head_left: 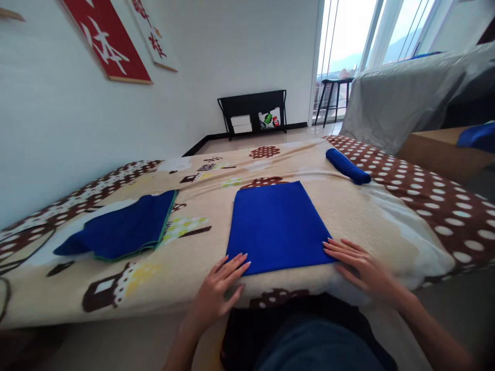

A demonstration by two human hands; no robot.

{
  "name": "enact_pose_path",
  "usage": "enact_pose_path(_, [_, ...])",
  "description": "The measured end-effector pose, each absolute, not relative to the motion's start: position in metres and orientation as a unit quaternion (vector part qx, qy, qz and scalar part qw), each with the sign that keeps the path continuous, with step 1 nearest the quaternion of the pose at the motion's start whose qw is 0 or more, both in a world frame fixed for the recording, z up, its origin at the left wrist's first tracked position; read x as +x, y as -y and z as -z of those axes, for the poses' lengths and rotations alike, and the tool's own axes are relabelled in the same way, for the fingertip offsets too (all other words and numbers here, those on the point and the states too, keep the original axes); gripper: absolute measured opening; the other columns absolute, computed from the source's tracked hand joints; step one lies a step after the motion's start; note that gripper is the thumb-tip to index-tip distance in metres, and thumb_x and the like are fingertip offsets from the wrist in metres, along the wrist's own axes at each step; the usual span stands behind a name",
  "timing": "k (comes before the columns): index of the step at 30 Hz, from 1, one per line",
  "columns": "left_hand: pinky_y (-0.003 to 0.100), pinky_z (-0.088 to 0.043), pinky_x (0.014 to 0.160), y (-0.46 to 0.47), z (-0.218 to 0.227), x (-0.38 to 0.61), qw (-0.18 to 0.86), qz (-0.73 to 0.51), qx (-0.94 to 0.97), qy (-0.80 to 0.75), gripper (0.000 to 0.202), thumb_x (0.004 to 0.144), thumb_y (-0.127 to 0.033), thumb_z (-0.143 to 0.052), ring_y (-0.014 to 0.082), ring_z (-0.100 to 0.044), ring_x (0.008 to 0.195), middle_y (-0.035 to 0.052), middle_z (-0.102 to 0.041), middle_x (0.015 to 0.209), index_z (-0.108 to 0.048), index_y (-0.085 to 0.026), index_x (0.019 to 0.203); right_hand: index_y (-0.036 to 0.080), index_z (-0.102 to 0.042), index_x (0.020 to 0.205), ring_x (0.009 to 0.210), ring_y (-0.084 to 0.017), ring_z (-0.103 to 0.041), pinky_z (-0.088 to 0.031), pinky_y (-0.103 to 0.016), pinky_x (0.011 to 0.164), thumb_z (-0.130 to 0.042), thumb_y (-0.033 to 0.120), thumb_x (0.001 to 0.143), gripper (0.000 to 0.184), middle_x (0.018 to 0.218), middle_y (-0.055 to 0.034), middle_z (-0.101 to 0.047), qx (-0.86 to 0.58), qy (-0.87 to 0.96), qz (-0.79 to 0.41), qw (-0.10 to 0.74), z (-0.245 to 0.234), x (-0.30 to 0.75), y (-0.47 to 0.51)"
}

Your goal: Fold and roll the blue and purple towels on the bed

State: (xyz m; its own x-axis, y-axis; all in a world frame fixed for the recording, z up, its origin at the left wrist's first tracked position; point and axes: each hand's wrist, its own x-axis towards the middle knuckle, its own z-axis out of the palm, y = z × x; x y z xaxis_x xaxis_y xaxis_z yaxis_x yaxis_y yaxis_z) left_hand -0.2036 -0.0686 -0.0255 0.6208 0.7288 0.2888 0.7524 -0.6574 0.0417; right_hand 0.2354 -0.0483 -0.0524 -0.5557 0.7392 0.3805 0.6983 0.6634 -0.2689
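Observation:
A bright blue cloth (279,224), flat and folded to a near square, lies on the patterned blanket (201,278) in front of me. My left hand (224,283) rests at its near left corner with fingers outstretched. At the near right corner, my right hand (358,263) lies flat, fingertips touching the cloth's edge. Neither hand grips anything. Farther off to the right is a rolled blue cloth (348,166). On the left lies a darker blue cloth (127,225) with a green edge, spread loosely and rumpled.
The blanket has a brown polka-dot border (436,196). A black rack (253,111) stands by the far wall. To the right are a plastic-covered piece of furniture (406,93), a cardboard box (433,149) and a black stool (334,93) near the window. Wall scrolls (108,44) hang at left.

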Motion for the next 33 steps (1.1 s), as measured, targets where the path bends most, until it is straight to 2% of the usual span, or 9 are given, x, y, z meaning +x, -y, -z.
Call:
enact_pose_path(4, [0.042, -0.044, 0.109, 0.069, 0.036, -0.214, 0.028, 0.242, -0.868, 0.432, 0.048, 0.091, -0.013, -0.05, 0.0197, -0.054, 0.13, 0.0035, -0.062, 0.138, -0.056, -0.03, 0.135, 0.028, -0.062, 0.134, 0.131, -0.02, -0.055, -0.044, -0.046, 0.113, -0.053, 0.021, 0.093, 0.042, 0.137, -0.0035, -0.061, -0.416, 0.86, -0.032, 0.293, 0.063, 0.24, 0.044])
enact_pose_path(8, [0.04, -0.05, 0.1, 0.065, 0.039, -0.213, 0.009, 0.323, -0.832, 0.45, 0.036, 0.092, -0.012, -0.049, 0.0189, -0.064, 0.114, 0.0026, -0.071, 0.119, -0.066, -0.029, 0.119, 0.027, -0.07, 0.12, 0.122, -0.02, -0.063, -0.05, -0.044, 0.105, -0.054, 0.019, 0.092, 0.033, 0.128, -0.0035, -0.067, -0.415, 0.839, -0.002, 0.353, 0.067, 0.232, 0.038])
enact_pose_path(16, [0.038, -0.052, 0.092, 0.055, 0.032, -0.228, -0.059, 0.349, -0.806, 0.475, 0.021, 0.092, -0.023, -0.057, 0.0189, -0.067, 0.097, 0.0004, -0.075, 0.098, -0.071, -0.03, 0.106, 0.03, -0.074, 0.109, 0.108, -0.02, -0.067, -0.056, -0.037, 0.092, -0.053, 0.03, 0.094, 0.025, 0.112, -0.004, -0.071, -0.458, 0.804, -0.114, 0.363, 0.048, 0.241, 0.034])
enact_pose_path(20, [0.036, -0.053, 0.086, 0.051, 0.025, -0.226, -0.112, 0.346, -0.766, 0.53, 0.016, 0.09, -0.032, -0.059, 0.0204, -0.068, 0.092, 0.003, -0.074, 0.096, -0.07, -0.026, 0.1, 0.027, -0.075, 0.102, 0.082, -0.018, -0.067, -0.057, -0.032, 0.071, -0.057, 0.04, 0.093, 0.023, 0.096, -0.0058, -0.069, -0.493, 0.771, -0.174, 0.362, 0.046, 0.241, 0.029])
enact_pose_path(23, [0.036, -0.051, 0.082, 0.045, 0.021, -0.21, -0.123, 0.305, -0.743, 0.582, 0.016, 0.089, -0.027, -0.053, 0.0208, -0.068, 0.088, 0.0036, -0.074, 0.092, -0.067, -0.023, 0.095, 0.024, -0.071, 0.102, 0.064, -0.016, -0.059, -0.051, -0.03, 0.059, -0.053, 0.037, 0.094, 0.024, 0.082, -0.0039, -0.065, -0.525, 0.752, -0.166, 0.361, 0.05, 0.229, 0.021])
enact_pose_path(25, [0.039, -0.047, 0.084, 0.042, 0.02, -0.194, -0.069, 0.272, -0.728, 0.625, 0.017, 0.085, -0.019, -0.049, 0.0217, -0.067, 0.087, 0.0033, -0.071, 0.087, -0.065, -0.021, 0.092, 0.022, -0.067, 0.099, 0.07, -0.017, -0.06, -0.051, -0.032, 0.067, -0.048, 0.029, 0.092, 0.022, 0.082, -0.0037, -0.065, -0.538, 0.758, -0.111, 0.351, 0.054, 0.218, 0.016])
enact_pose_path(28, [0.045, -0.043, 0.088, 0.043, 0.023, -0.171, 0.061, 0.254, -0.678, 0.687, 0.021, 0.08, -0.013, -0.049, 0.0267, -0.061, 0.096, 0.0079, -0.067, 0.095, -0.063, -0.02, 0.094, 0.02, -0.062, 0.095, 0.084, -0.021, -0.061, -0.049, -0.037, 0.082, -0.047, 0.022, 0.087, 0.018, 0.087, -0.0058, -0.065, -0.566, 0.756, 0.004, 0.328, 0.06, 0.203, 0.013])
enact_pose_path(31, [0.051, -0.039, 0.092, 0.048, 0.028, -0.156, 0.146, 0.269, -0.641, 0.704, 0.022, 0.078, -0.009, -0.051, 0.0335, -0.05, 0.116, 0.0146, -0.057, 0.122, -0.062, -0.019, 0.094, 0.018, -0.061, 0.099, 0.09, -0.025, -0.058, -0.047, -0.041, 0.083, -0.051, 0.024, 0.084, 0.019, 0.097, -0.0114, -0.063, -0.599, 0.724, 0.111, 0.324, 0.064, 0.197, 0.016])
enact_pose_path(33, [0.052, -0.038, 0.094, 0.049, 0.03, -0.152, 0.157, 0.278, -0.65, 0.689, 0.023, 0.078, -0.005, -0.051, 0.0348, -0.046, 0.121, 0.0138, -0.052, 0.13, -0.063, -0.02, 0.09, 0.018, -0.063, 0.102, 0.095, -0.027, -0.056, -0.045, -0.042, 0.083, -0.054, 0.026, 0.085, 0.02, 0.107, -0.0145, -0.061, -0.604, 0.708, 0.168, 0.325, 0.066, 0.197, 0.02])
